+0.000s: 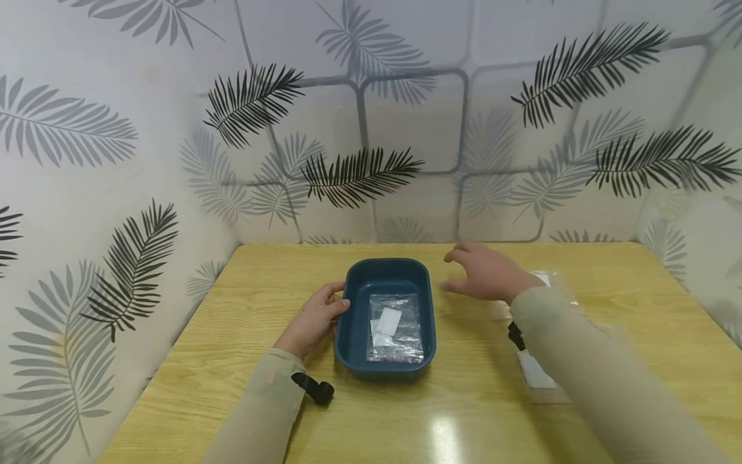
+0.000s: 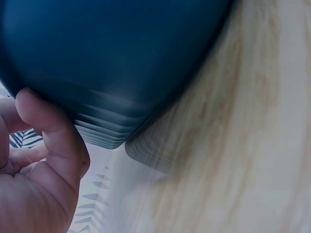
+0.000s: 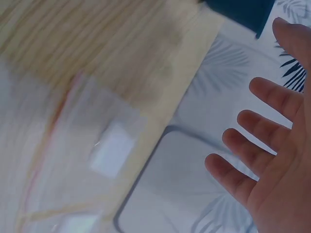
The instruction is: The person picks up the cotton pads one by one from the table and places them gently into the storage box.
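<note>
A dark blue plastic bin (image 1: 384,374) with rounded corners stands in the middle of the wooden table. Inside it lies a clear plastic bag (image 1: 408,322) with small white pieces in it. My left hand (image 1: 313,319) holds the bin by its left side, thumb at the rim; the left wrist view shows the bin's ribbed wall (image 2: 104,126) close by the thumb. To the right of the bin, my right hand (image 1: 487,270) hovers with fingers spread, apart from it and holding nothing.
Clear plastic bags (image 1: 545,394) with white pieces lie on the table (image 1: 232,361) at the right, partly hidden under my right forearm. In the right wrist view, one white piece (image 3: 114,150) shows inside a bag. A leaf-patterned wall (image 1: 406,212) rises behind the table.
</note>
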`<action>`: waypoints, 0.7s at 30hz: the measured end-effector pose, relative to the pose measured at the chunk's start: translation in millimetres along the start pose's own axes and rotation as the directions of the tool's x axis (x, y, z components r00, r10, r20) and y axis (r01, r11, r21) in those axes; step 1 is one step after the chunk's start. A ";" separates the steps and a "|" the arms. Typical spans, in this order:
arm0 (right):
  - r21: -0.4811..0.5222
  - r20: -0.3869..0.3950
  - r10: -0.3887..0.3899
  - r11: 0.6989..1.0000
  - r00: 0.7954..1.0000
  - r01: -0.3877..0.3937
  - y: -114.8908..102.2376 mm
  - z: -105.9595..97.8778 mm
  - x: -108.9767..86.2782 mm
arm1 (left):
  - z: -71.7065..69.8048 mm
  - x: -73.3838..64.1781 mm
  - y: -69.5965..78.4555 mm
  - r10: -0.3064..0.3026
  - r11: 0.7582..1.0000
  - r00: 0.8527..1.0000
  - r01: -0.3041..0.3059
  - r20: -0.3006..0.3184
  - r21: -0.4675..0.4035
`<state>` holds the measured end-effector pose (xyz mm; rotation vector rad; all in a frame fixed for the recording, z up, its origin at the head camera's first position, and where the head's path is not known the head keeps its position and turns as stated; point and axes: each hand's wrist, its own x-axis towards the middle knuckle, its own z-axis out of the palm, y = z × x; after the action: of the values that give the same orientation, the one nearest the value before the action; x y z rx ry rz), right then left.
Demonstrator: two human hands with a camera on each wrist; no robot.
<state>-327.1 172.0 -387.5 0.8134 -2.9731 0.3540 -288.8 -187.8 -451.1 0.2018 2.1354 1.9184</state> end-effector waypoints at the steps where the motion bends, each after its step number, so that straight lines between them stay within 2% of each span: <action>1: 0.007 0.002 0.017 1.000 1.000 -0.017 4.8 1.0 -2.3 | 0.0 -0.3 -0.2 -0.003 1.000 1.000 0.003 -0.004 0.001; 5: 0.012 0.010 0.060 0.998 0.998 -0.061 23.4 4.3 -10.0 | 0.2 -2.0 0.1 -0.005 1.000 1.000 0.005 -0.007 0.002; 12: 0.033 0.024 0.082 0.996 0.996 -0.083 57.6 9.9 -22.3 | -0.7 -3.4 -0.7 -0.004 1.000 1.000 0.004 0.004 -0.014; 21: 0.011 0.072 0.176 0.984 0.982 -0.177 94.8 14.1 -37.9 | 0.2 -3.0 1.9 -0.003 1.000 1.000 0.003 0.013 -0.015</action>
<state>-342.1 266.9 -424.7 0.5754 -3.1218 0.3654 -286.0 -188.2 -448.9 0.2081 2.1106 1.9261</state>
